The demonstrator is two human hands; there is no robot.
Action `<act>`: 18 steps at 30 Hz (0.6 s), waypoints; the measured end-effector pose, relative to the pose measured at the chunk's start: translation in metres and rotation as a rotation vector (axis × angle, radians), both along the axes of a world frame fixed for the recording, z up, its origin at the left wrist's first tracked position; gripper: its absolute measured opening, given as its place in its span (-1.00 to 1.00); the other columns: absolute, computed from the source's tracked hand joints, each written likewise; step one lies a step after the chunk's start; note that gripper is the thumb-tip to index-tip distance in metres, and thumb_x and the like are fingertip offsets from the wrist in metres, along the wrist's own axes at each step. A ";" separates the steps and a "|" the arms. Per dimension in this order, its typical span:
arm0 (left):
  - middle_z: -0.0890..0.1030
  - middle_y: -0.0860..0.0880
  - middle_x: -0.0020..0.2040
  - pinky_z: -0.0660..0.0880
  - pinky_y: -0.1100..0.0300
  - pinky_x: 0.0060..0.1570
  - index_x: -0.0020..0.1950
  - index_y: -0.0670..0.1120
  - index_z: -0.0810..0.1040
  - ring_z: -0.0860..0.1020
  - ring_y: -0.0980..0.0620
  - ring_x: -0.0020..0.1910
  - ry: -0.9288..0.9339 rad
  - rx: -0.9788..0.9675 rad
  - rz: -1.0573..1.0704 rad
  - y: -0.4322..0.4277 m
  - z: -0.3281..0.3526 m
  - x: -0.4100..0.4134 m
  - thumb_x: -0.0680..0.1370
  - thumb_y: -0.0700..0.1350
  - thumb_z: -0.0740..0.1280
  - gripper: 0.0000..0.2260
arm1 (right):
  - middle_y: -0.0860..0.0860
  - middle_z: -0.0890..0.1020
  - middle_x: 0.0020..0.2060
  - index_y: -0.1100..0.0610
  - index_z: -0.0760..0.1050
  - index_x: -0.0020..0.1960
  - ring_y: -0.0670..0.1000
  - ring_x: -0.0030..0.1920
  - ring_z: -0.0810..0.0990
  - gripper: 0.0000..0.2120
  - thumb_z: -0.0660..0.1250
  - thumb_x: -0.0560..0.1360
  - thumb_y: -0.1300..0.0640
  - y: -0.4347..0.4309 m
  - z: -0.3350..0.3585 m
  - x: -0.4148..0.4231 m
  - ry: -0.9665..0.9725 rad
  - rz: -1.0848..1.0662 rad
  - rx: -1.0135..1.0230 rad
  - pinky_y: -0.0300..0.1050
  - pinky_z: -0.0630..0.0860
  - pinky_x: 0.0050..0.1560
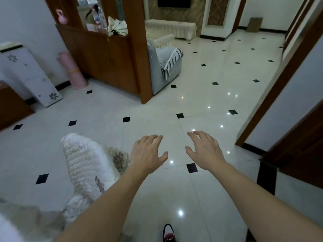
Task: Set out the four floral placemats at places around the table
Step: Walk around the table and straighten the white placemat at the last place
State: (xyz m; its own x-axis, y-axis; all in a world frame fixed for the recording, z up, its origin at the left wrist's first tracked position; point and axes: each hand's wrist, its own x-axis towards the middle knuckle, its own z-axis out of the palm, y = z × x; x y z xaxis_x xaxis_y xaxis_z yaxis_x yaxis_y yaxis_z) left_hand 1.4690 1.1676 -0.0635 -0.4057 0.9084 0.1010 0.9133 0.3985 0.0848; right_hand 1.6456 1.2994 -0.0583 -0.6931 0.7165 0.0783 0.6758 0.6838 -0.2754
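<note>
No floral placemat can be made out with certainty in this view. The nearest floral thing is a white lace cover (87, 165) with brown flower prints, draped over a chair back at the lower left; whether it is a placemat I cannot tell. The left hand (148, 152) is just beside this cover, with fingers spread and loosely curved, palm down, holding nothing. The right hand (204, 151) is near it, also spread wide and empty, over the glossy tiled floor (209, 75) with small black diamond insets. One shoe (168, 233) shows at the bottom edge. Further away stand a wooden partition cabinet (104, 55), a pink roll (73, 70) leaning beside it, a grey armchair (164, 67), and a white floral appliance (26, 72) at the left wall.
</note>
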 end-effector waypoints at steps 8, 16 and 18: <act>0.38 0.04 0.50 0.24 -0.01 0.45 0.53 0.06 0.25 0.32 -0.03 0.47 0.018 0.005 0.055 0.097 0.004 -0.097 0.55 0.30 0.13 -0.39 | 0.06 0.35 0.45 -0.01 0.23 0.50 0.06 0.45 0.26 -0.47 0.18 0.57 -0.11 0.096 0.006 -0.104 -0.017 0.053 0.000 0.03 0.17 0.43; 0.42 0.05 0.47 0.27 0.00 0.42 0.52 0.06 0.29 0.36 -0.02 0.44 0.010 0.026 0.124 0.159 0.004 -0.176 0.54 0.30 0.13 -0.39 | 0.05 0.37 0.43 -0.02 0.25 0.49 0.06 0.44 0.29 -0.47 0.18 0.56 -0.12 0.159 0.000 -0.193 -0.016 0.110 0.001 0.03 0.21 0.43; 0.42 0.06 0.48 0.26 0.00 0.44 0.52 0.07 0.28 0.35 -0.01 0.45 0.006 0.024 0.156 0.174 0.002 -0.196 0.54 0.31 0.12 -0.40 | 0.05 0.38 0.43 -0.01 0.26 0.49 0.06 0.43 0.31 -0.47 0.19 0.55 -0.12 0.178 -0.003 -0.219 -0.016 0.138 0.000 0.04 0.22 0.42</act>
